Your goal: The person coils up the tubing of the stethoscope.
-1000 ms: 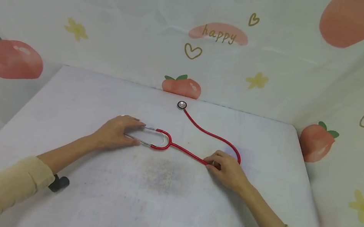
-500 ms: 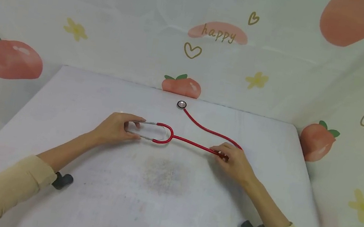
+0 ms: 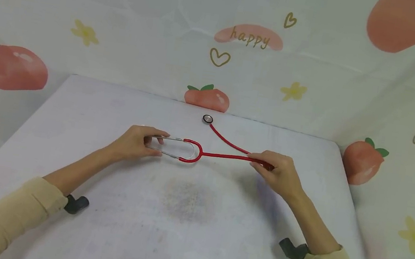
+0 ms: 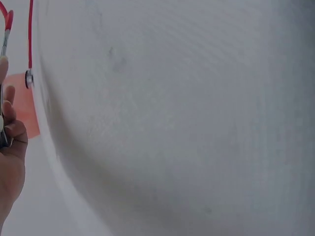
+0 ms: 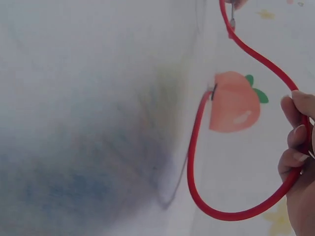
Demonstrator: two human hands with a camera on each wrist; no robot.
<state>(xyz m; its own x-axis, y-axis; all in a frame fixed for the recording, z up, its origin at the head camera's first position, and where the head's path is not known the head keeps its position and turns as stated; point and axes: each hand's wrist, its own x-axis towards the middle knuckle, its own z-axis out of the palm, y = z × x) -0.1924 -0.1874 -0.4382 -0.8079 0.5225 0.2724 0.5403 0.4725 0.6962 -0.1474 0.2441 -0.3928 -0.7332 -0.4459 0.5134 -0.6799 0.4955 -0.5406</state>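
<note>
A stethoscope with red tubing (image 3: 223, 155) stretches between the two hands in the head view. My left hand (image 3: 131, 143) holds its metal ear tubes (image 3: 169, 155) near their ends; the eartips are hidden by the hand. My right hand (image 3: 281, 173) grips the red tubing above the tabletop, thumb and fingers around it. Beyond that hand, the tubing hangs in a loop (image 5: 226, 215) in the right wrist view and runs back to the round chest piece (image 3: 207, 119), near the table's far edge. At the left wrist view's edge, the left hand's fingers (image 4: 15, 130) are curled.
A white-covered table (image 3: 182, 250) with a dark smudge (image 3: 187, 199) lies beneath the hands. Behind it hangs a pale cloth (image 3: 143, 49) printed with peaches, flowers and hearts. Dark wrist-worn pieces (image 3: 77, 204) stick out by both sleeves.
Both hands have lifted the stethoscope. The right hand has moved up and to the right, pulling the tubing straighter. The left hand has risen slightly; the chest piece has barely moved.
</note>
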